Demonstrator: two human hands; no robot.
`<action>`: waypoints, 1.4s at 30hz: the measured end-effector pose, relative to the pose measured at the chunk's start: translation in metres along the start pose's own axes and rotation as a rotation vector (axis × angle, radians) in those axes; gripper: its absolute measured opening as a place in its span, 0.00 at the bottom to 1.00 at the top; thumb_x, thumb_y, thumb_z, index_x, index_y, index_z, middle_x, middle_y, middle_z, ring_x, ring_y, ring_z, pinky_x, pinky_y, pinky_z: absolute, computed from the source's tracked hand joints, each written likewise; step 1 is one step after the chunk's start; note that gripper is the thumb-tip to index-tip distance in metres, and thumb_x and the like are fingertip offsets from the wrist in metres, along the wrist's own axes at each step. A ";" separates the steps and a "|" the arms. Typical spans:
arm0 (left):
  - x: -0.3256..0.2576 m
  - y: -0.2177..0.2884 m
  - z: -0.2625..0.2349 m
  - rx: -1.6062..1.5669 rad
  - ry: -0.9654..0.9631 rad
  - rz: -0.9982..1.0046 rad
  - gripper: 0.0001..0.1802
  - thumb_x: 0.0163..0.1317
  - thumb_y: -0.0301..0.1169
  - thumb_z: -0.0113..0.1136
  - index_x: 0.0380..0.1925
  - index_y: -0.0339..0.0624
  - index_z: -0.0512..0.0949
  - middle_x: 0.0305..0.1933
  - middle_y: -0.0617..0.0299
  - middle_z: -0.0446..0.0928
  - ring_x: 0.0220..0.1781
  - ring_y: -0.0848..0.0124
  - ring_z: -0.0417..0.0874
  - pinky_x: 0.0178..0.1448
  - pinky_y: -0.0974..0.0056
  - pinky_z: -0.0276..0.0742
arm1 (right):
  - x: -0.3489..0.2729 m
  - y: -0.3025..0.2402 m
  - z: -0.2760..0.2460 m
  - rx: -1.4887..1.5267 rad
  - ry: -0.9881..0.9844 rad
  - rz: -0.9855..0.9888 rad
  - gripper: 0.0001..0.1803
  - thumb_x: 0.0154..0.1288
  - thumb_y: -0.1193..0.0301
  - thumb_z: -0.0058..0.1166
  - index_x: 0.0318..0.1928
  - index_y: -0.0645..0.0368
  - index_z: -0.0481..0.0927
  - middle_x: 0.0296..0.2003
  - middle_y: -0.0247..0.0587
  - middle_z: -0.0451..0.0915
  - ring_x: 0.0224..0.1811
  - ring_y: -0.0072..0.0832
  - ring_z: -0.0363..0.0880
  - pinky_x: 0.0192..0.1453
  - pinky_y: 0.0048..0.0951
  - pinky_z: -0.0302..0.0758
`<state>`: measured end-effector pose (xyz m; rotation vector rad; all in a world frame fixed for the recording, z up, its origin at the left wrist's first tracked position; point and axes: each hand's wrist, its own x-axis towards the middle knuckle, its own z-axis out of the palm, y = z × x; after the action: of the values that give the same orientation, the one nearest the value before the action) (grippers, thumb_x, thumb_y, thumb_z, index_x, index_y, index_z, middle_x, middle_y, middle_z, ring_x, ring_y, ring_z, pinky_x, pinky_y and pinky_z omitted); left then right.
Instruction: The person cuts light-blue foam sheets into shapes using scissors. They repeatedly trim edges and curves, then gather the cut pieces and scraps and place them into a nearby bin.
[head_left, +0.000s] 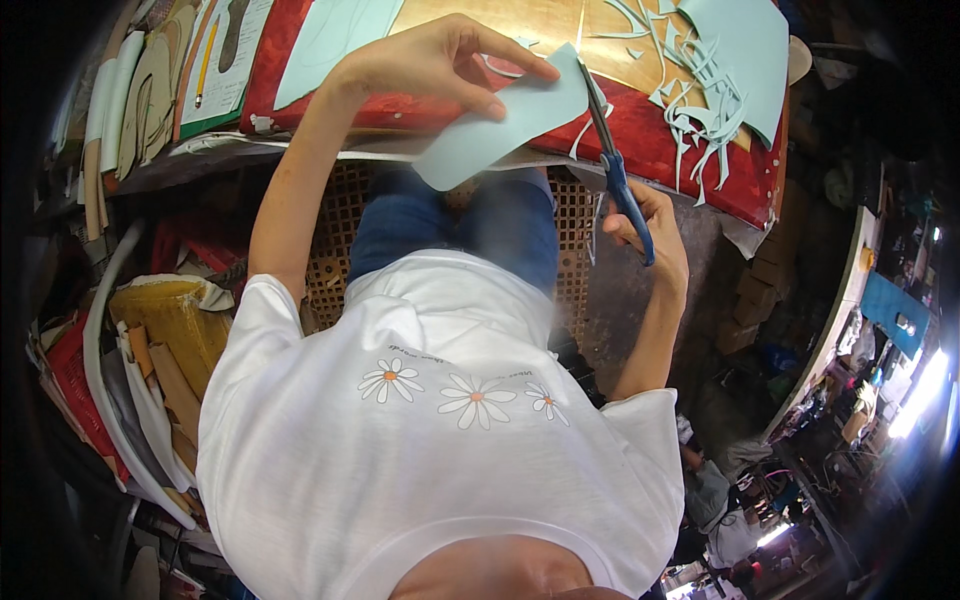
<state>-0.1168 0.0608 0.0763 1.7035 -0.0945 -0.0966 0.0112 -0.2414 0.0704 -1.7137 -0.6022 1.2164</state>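
1. Pale-green sheet piece (500, 125) is pinched by my left hand (425, 65), fingers closed on it, held above the table (660, 150) edge for cutting.
2. My right hand (655, 235) grips the blue-handled scissors (612, 165), blades meeting the sheet's right edge.
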 end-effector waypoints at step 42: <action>0.030 -0.008 0.103 -0.544 0.978 0.145 0.30 0.50 0.17 0.65 0.56 0.28 0.68 0.50 0.48 0.75 0.43 0.68 0.83 0.51 0.70 0.79 | 0.038 0.013 0.083 0.401 0.230 -0.324 0.31 0.51 0.43 0.61 0.32 0.60 0.70 0.20 0.30 0.67 0.22 0.17 0.66 0.27 0.19 0.63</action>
<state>-0.0992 -0.0433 0.0543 1.0470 0.4953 0.7521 -0.0507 -0.1836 0.0342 -1.3315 -0.4394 0.8298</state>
